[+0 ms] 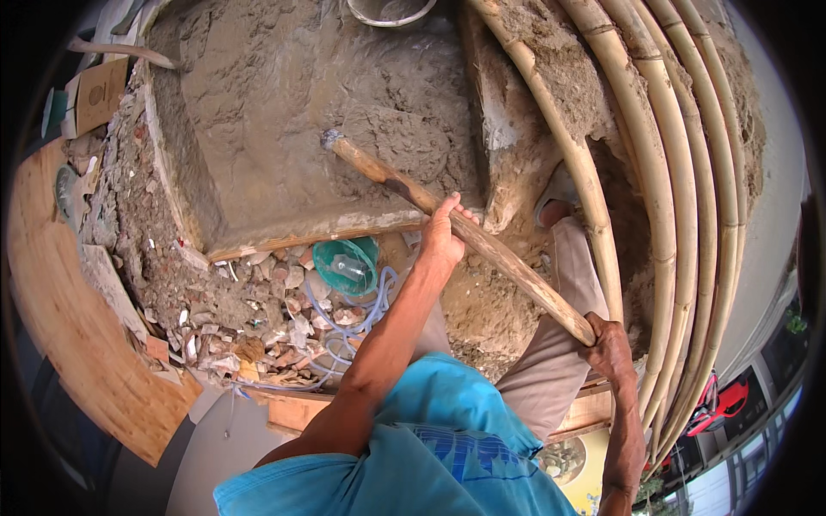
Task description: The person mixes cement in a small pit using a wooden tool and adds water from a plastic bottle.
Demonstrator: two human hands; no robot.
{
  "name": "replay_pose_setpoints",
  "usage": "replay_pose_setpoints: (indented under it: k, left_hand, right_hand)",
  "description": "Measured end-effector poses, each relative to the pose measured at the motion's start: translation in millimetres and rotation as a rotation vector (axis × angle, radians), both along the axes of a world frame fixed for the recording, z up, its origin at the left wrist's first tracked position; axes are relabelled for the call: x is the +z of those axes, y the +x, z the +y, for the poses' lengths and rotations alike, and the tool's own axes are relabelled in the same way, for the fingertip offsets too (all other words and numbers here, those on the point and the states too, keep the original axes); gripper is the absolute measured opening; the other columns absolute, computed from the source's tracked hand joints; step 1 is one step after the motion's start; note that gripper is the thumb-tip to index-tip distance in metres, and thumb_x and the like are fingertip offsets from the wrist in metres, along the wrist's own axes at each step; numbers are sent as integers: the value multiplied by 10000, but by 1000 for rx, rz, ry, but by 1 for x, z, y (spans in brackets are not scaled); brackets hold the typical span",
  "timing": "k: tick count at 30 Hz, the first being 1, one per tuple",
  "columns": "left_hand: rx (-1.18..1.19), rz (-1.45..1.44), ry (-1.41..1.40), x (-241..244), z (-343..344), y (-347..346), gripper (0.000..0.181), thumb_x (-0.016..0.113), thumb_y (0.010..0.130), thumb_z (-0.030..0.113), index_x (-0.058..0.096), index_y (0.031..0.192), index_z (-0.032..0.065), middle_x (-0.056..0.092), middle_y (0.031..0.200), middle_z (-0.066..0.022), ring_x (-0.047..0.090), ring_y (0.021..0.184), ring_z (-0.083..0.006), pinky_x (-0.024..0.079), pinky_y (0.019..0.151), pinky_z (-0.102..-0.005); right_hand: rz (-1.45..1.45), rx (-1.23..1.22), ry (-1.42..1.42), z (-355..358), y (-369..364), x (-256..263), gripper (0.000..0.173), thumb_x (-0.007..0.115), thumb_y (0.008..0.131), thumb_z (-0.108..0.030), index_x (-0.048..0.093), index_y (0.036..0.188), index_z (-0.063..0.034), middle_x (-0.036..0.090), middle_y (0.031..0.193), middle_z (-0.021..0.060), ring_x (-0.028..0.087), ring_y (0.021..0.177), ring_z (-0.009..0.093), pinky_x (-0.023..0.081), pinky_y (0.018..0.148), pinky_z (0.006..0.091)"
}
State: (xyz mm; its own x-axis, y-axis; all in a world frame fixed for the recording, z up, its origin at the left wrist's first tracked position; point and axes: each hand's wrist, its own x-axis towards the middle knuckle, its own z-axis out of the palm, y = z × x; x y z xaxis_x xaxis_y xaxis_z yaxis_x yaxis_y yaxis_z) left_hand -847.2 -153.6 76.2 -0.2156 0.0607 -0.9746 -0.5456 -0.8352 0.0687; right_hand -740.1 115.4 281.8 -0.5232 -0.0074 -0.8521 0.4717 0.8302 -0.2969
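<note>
My left hand (444,233) grips a long wooden tool handle (510,264) around its middle. Near the handle's lower right end, my right hand (606,347) is closed around it. The handle slants up and left over a wood-edged trough of wet mortar (258,129). Its far end is rounded and coated grey; whatever tool head there may be is hidden in the mortar or cannot be made out. A round bucket or basin (392,19) sits in the mortar at the top edge. Below the trough's near board lies a green plastic bucket (345,266) with a clear plastic piece inside.
Several bamboo poles (664,193) run along the right. Clear hose (335,345) coils over brick rubble (277,335) near my legs. A curved-looking plywood sheet (84,309) and a cardboard box (100,93) lie left. Another wooden handle (122,50) rests over the trough's left edge.
</note>
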Motion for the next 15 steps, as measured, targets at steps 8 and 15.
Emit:
replay_pose_setpoints:
  k: [8,15]
  left_hand:
    - [5,-82,-42,-87,10,8,182,700,794,97,519,767,90,483,690,-28,498,574,-178,468,556,-386]
    - [-399,-142,-170,-202,-44,-23,163,674,806,72,515,777,59,493,630,-33,485,497,-168,443,455,-373]
  right_hand:
    - [-43,164,175,-26,-16,-38,274,604,628,23,555,890,-37,615,715,219,607,760,422,483,714,490]
    - [-111,-229,-45,-139,43,-145,331,633,645,-20,572,969,3,630,794,260,627,804,423,499,726,474]
